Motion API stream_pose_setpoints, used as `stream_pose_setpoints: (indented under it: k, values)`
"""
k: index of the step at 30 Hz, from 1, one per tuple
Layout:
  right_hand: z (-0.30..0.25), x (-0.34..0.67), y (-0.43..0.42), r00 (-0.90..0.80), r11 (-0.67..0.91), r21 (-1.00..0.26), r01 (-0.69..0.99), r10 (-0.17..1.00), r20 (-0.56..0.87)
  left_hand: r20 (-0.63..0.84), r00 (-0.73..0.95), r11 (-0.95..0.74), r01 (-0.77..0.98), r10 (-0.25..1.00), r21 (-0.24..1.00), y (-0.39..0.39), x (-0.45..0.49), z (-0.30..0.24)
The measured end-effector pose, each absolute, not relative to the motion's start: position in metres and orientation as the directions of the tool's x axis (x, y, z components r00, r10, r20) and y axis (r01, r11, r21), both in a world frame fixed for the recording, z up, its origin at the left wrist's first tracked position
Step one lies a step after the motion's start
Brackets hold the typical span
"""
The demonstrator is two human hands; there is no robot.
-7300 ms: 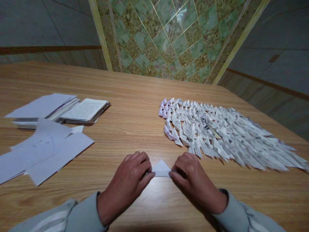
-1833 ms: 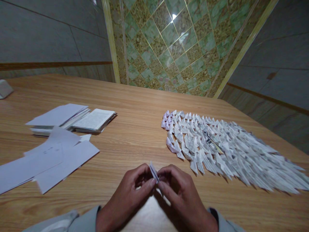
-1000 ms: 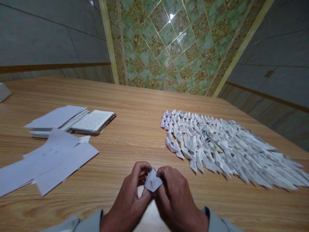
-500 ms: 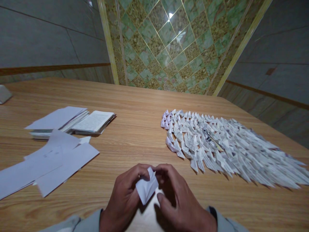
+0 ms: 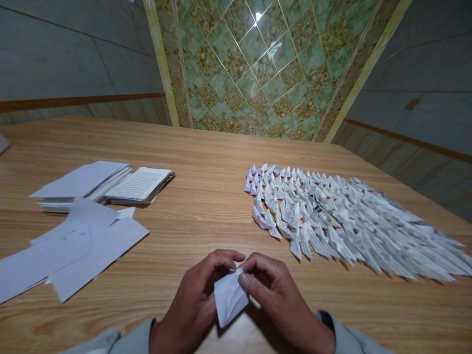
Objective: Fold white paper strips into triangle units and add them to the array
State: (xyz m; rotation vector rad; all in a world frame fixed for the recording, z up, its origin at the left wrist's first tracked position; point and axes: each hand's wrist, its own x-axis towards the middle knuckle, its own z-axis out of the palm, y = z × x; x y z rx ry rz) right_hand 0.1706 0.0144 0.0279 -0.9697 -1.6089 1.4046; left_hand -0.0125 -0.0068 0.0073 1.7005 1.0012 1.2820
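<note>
A small folded piece of white paper [image 5: 230, 297] is held between my hands near the front of the table, its creases showing on the upper face. My right hand [image 5: 282, 300] pinches its top right corner between thumb and forefinger. On the other side, my left hand [image 5: 197, 295] curls around the paper's left edge, its thumb partly hidden behind the sheet. To the right spread several rows of folded paper boats [image 5: 313, 211], most with printed text, a few of them pale lilac at the left end.
Loose white sheets [image 5: 99, 255] overlap on the left. Behind them stand a stack of paper [image 5: 81, 182] and a lower stack of printed pages [image 5: 142, 184]. The wooden table [image 5: 206, 196] reaches back to a tiled wall [image 5: 250, 73]. A pale object [image 5: 3, 143] shows at the far left edge.
My right hand has closed its thumb onto the paper's top corner. The paper has turned and moved slightly down and right. My left thumb has come off its upper face.
</note>
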Motion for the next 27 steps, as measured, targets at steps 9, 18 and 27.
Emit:
stream_pose_setpoints:
  k: [9, 18, 27]
  values:
    - [0.031, 0.170, 0.017, -0.333, 0.128, -0.987, 0.098, 0.939, 0.089, 0.112, 0.142, -0.128, 0.106, 0.984, 0.986, -0.006, -0.017, 0.023]
    - [0.030, 0.171, 0.017, -0.356, 0.216, -0.956, 0.196, 0.925, 0.136, 0.046, 0.146, -0.077, 0.214, 0.988, 0.974, -0.002, -0.008, 0.023]
    - [0.030, 0.172, 0.019, -0.390, 0.206, -0.959, 0.193, 0.913, 0.117, 0.103, 0.107, -0.127, 0.248, 0.989, 0.960, -0.001, -0.011, 0.020]
